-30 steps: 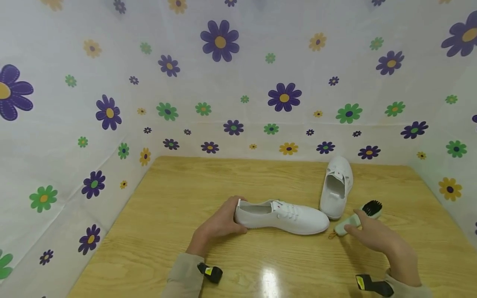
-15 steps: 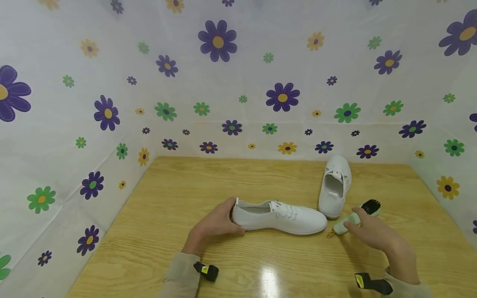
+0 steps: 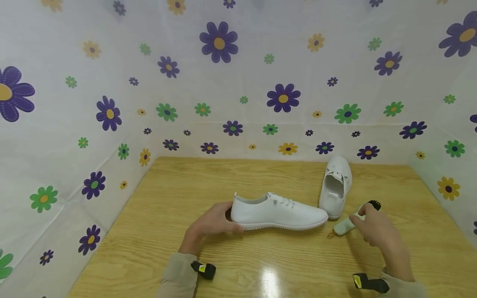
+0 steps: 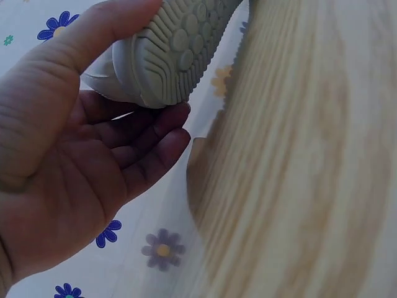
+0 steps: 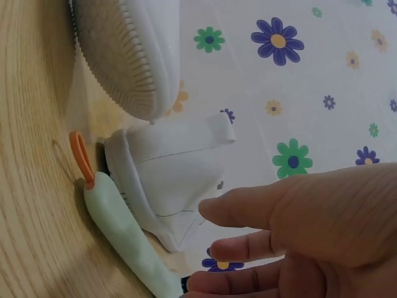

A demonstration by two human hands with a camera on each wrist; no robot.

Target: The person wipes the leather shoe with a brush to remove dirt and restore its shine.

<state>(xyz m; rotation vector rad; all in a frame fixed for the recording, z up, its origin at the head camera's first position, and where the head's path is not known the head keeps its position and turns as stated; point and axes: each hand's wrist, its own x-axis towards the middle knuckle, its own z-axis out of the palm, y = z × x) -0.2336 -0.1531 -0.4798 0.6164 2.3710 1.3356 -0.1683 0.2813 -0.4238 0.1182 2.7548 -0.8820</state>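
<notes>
- Sleeves, two: beige cloth, one on the left forearm (image 3: 179, 275), one on the right forearm (image 3: 405, 287).
- Wrist units, two: small, black, yellow-labelled; one at the left wrist (image 3: 206, 271), one at the right wrist (image 3: 370, 284).
- Left hand (image 3: 213, 221), one: thumb and fingers pinching the heel of the nearer shoe, thumb on one side, fingertips at the other.
- Right hand (image 3: 378, 229), one: fingers bent slightly and spread, thumb apart from them, over the brush end; thumb and forefinger clear of the brush, contact by the lower fingers cannot be told.
- Shoes, two, white, smooth, low-cut. Nearer shoe (image 3: 275, 213): laced, side-on, toe towards the right hand, ridged sole showing in both wrist views.
- Brush, one: pale green rounded handle (image 3: 344, 226), black bristles, orange cord loop (image 5: 79, 155); lying aslant on the table, just beside the farther shoe.
- Farther shoe (image 3: 333, 198): heel towards the person, toe towards the backdrop; contact with the nearer shoe cannot be told.
- Table (image 3: 186, 186), one: yellowish wood grain.
- Backdrop (image 3: 246, 78): white sheeting printed with purple, green and yellow flowers, behind and at both sides.
</notes>
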